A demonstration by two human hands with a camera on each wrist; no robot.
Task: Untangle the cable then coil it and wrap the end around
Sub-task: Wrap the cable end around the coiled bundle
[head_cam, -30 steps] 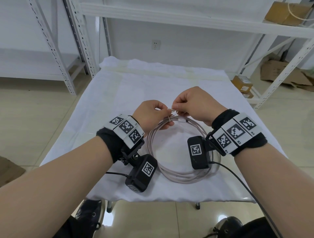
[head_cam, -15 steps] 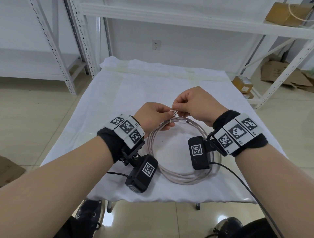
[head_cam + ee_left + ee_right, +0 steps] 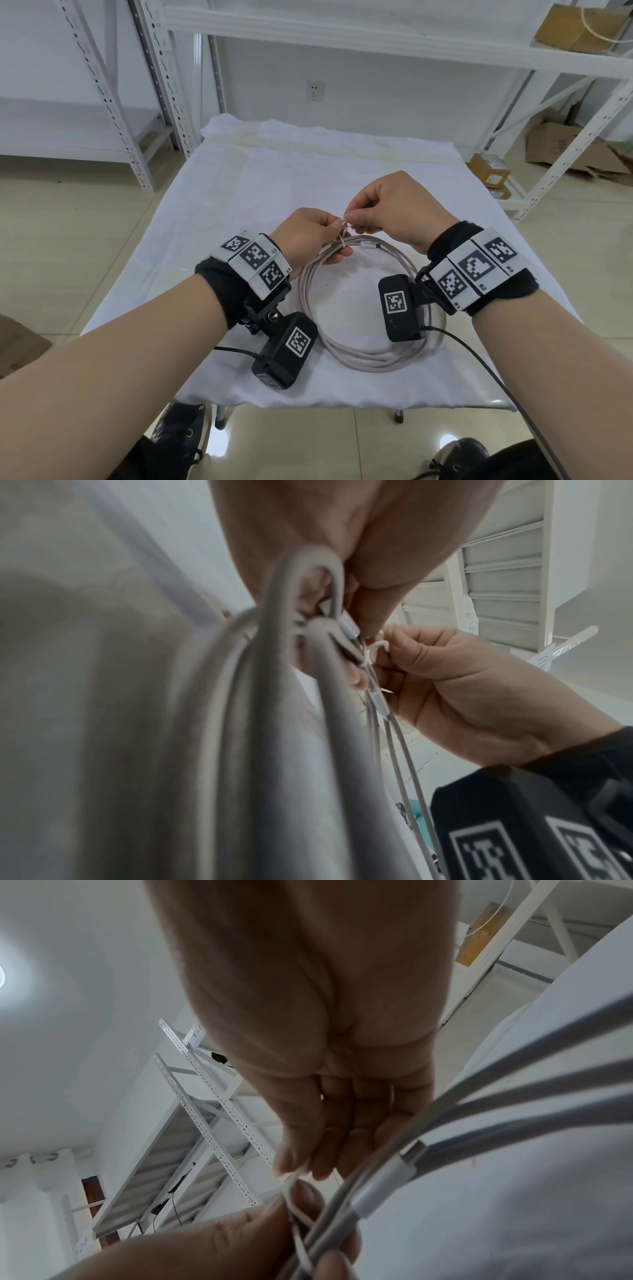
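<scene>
Coil [image 3: 359,329] done; left hand [image 3: 310,236] grips bundle, right hand [image 3: 394,209] pinches tie [image 3: 344,233]. Next: twist tie tight.

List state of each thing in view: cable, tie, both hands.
cable: coiled in a ring, near side lying on the white cloth, far side lifted.
twist tie: thin white, looped round the bundled strands, ends not yet secured.
left hand: grips the bundle.
right hand: pinches the tie end.
</scene>
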